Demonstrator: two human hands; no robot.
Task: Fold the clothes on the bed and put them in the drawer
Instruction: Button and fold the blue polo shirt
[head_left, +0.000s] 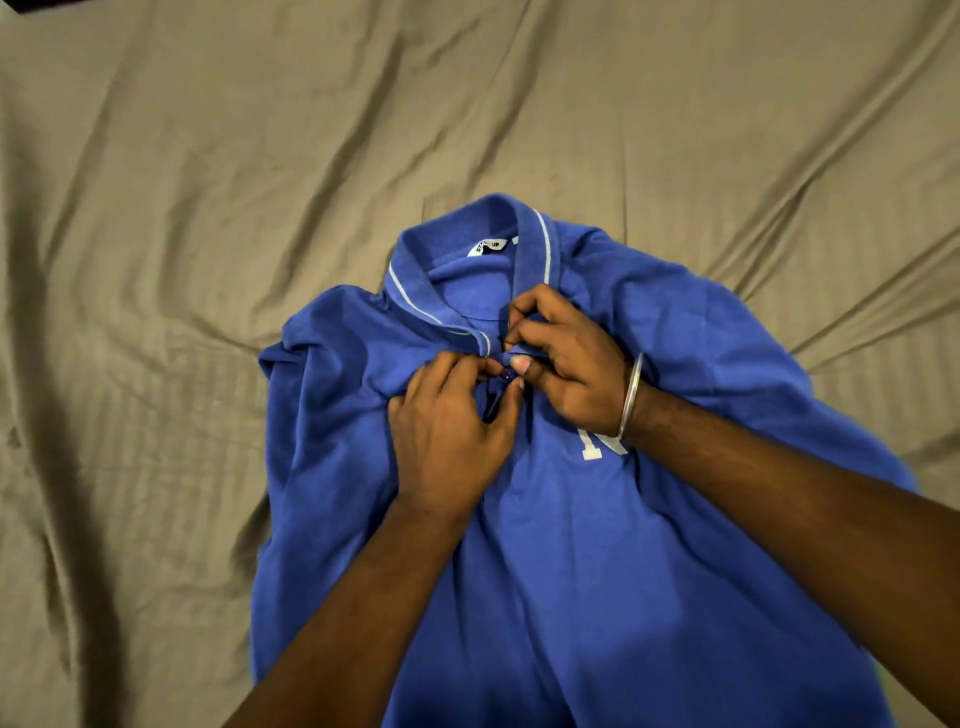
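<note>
Polo shirt (571, 545) lies collar-away on the bed (208, 208); left hand (447, 441) and right hand (566, 358) pinch the placket at its button (508, 373), just below the collar (415, 301).

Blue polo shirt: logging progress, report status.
Both hands at the placket: left hand and right hand pinch fabric around a button. Blue polo shirt front-up on the bed sheet, unfolded. Nothing in the way.

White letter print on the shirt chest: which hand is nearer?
Right. The right hand has its wrist just above the white letter print, partly covering it. The left hand sits further off to the print's left, pinching the placket of the blue polo shirt.
</note>
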